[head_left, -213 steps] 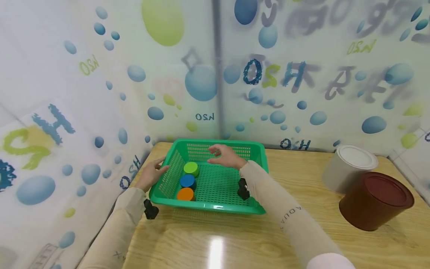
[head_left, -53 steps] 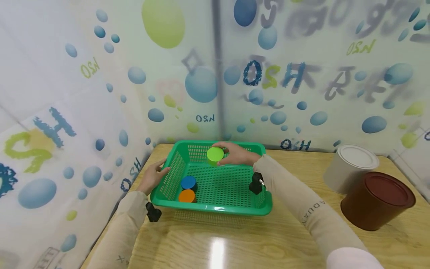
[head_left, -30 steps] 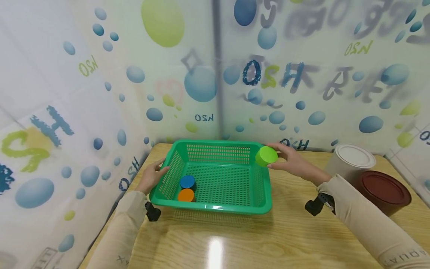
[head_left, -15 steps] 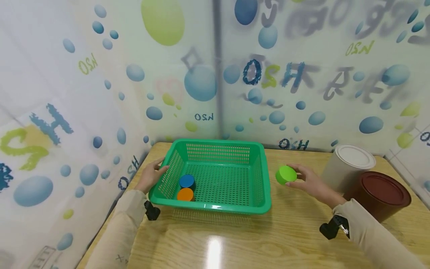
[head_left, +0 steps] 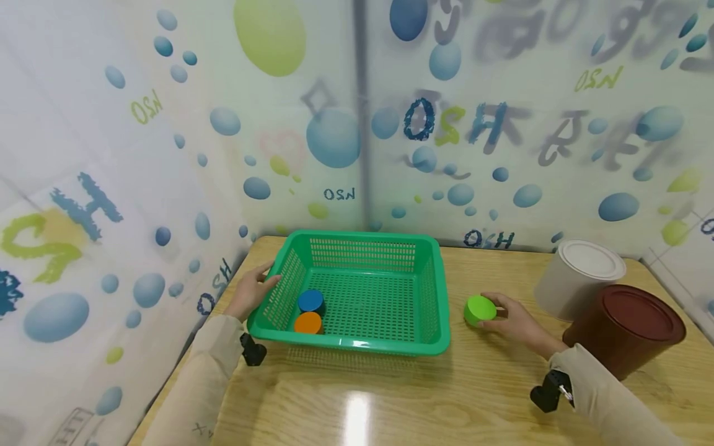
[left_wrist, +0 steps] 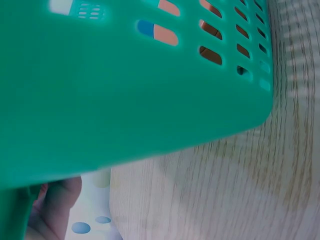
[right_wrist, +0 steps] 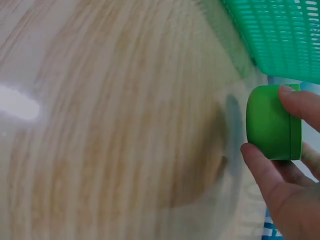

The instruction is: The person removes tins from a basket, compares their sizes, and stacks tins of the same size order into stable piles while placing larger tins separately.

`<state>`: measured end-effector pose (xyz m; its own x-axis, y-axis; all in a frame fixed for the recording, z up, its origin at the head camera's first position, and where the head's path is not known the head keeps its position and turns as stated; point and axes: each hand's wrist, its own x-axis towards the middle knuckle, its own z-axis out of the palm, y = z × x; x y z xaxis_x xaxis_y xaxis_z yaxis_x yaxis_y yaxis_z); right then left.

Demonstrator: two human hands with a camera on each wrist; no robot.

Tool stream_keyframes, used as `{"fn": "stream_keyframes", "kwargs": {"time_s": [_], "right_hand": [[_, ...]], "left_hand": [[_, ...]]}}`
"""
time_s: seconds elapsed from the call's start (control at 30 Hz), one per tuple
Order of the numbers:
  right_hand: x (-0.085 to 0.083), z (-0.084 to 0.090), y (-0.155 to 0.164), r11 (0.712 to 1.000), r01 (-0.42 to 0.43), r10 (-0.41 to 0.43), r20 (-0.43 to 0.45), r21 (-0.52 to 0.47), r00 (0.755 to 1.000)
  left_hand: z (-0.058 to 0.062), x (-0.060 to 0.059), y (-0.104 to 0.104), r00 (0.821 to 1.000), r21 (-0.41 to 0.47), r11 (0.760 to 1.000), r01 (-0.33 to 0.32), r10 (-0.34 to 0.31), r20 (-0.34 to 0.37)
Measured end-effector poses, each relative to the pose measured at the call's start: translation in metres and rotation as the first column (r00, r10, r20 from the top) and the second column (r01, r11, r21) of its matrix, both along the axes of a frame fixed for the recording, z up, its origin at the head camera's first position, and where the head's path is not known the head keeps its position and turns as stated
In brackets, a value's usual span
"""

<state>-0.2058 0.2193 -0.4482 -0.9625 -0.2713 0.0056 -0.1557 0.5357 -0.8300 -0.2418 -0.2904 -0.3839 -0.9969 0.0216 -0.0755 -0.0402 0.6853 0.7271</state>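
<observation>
Gripping a green cylinder (head_left: 479, 310) between thumb and fingers, the right hand (head_left: 515, 322) holds it low over the wooden counter (head_left: 390, 396), just right of a green basket (head_left: 357, 347). The left hand (head_left: 251, 292) rests against the basket's left wall, fingers loosely curved. A blue cylinder (head_left: 310, 300) and an orange cylinder (head_left: 308, 322) sit inside. Tilted as it seems, the green piece could roll away if released on its side.
</observation>
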Motion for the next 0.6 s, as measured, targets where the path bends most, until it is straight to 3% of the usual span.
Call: {"fn": "stream_keyframes", "kwargs": {"time_s": [0.6], "right_hand": [[0.0045, -0.0097, -0.0036, 1.000, 0.023, -0.023, 0.035, -0.002, 0.999]], "left_hand": [[0.0007, -0.0001, -0.0002, 1.000, -0.006, 1.000, -0.013, 0.013, 0.002]]}}
